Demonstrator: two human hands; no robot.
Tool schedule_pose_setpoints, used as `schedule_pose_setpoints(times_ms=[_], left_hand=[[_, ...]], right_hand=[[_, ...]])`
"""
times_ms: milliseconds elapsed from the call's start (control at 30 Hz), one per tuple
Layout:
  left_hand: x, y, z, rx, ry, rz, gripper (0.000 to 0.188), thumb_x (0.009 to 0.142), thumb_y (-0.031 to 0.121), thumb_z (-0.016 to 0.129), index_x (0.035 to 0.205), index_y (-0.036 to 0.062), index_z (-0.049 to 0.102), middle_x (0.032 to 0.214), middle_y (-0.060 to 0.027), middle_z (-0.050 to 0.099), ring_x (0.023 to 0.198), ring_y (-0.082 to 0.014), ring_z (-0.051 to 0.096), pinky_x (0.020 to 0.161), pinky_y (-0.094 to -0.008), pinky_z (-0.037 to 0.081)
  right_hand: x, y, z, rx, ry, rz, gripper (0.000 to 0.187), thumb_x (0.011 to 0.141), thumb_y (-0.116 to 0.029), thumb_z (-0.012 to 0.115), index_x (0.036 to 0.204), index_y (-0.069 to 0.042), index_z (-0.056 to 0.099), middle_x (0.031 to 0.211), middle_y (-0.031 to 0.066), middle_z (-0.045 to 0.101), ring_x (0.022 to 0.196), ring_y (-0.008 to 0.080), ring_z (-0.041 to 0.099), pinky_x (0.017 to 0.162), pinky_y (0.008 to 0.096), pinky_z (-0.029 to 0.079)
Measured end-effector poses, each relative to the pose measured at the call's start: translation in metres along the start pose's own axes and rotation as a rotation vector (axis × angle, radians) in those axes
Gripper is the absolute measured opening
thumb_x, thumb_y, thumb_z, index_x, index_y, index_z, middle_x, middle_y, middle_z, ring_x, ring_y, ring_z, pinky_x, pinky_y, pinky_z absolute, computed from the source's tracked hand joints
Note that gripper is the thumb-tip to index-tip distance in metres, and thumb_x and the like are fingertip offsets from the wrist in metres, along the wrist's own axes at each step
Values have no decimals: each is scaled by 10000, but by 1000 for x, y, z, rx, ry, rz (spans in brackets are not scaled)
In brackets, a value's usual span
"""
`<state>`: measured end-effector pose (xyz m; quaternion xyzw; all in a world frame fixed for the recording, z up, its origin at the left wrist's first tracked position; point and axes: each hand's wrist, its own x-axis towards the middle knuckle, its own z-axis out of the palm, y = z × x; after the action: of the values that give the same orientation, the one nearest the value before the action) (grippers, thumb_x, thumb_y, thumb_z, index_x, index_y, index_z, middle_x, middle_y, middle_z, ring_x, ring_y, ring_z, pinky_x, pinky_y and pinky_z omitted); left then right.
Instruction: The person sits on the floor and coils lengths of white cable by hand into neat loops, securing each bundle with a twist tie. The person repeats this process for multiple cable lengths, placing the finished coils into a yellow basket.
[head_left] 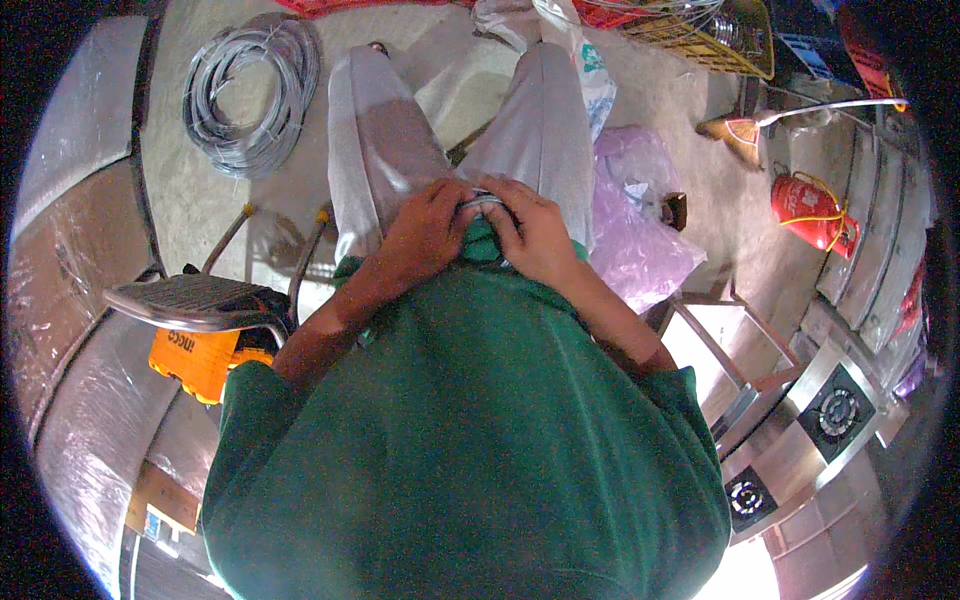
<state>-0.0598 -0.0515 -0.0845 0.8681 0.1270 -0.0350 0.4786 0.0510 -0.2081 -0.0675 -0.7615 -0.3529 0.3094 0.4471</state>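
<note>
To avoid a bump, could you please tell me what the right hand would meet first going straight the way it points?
Past the small grey piece it holds, the right hand would probably meet the left hand; depth here is unclear.

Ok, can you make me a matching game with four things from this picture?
1. Round coil of silvery wire
2. Red cylindrical fire extinguisher
3. Crumpled, see-through purple plastic bag
4. Person's bare left hand

A. Close beside the right leg of the grey cloth trousers
B. At a small, shiny grey thing, beside the bare right hand
C. Upper left of the picture
D. Has a thin yellow cord around it

Pairs: 1-C, 2-D, 3-A, 4-B
</note>
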Motion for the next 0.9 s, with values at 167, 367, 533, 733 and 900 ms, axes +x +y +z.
schedule_pose_setpoints(times_ms=[167, 367, 533, 733, 900], left_hand=[[-1, 2, -1, -24, 51, 29, 210, 901, 133, 593, 1054, -9, 570, 989, -218, 619, 932, -429, 608, 814, -487, 494], [-2, 1, 3, -54, 95, -7, 220, 894, 180, 634, 1031, 14, 596, 945, -186, 645, 870, -404, 634, 755, -464, 515], [-1, 1, 5, -101, 103, -78, 253, 861, 207, 702, 1014, 27, 611, 895, -145, 666, 798, -319, 665, 708, -394, 533], [-2, 11, 2, -230, 109, -210, 261, 846, 193, 726, 1026, 40, 616, 891, -131, 681, 802, -269, 682, 725, -354, 545], [1, 18, -4, -170, 81, -244, 280, 857, 199, 717, 1074, 49, 625, 950, -145, 687, 880, -297, 690, 782, -372, 545]], right_hand=[[8, 2, -3, 48, -15, -79, 280, 924, -109, 601, 1188, -20, 633, 1096, 178, 656, 1017, 323, 645, 906, 366, 493], [3, -1, -1, 126, -9, 54, 257, 930, -116, 607, 1164, -24, 662, 923, 139, 653, 845, 237, 629, 776, 319, 484], [0, -5, 2, 153, 75, 61, 227, 921, -109, 616, 1117, -19, 688, 844, 124, 632, 777, 208, 604, 721, 309, 474], [-4, -4, 5, 179, 106, 89, 216, 921, -104, 615, 1094, -2, 692, 832, 122, 631, 789, 202, 608, 728, 304, 476], [-5, -1, 4, 211, 95, 134, 211, 925, -95, 607, 1087, 12, 690, 863, 120, 641, 800, 183, 603, 742, 293, 476]])
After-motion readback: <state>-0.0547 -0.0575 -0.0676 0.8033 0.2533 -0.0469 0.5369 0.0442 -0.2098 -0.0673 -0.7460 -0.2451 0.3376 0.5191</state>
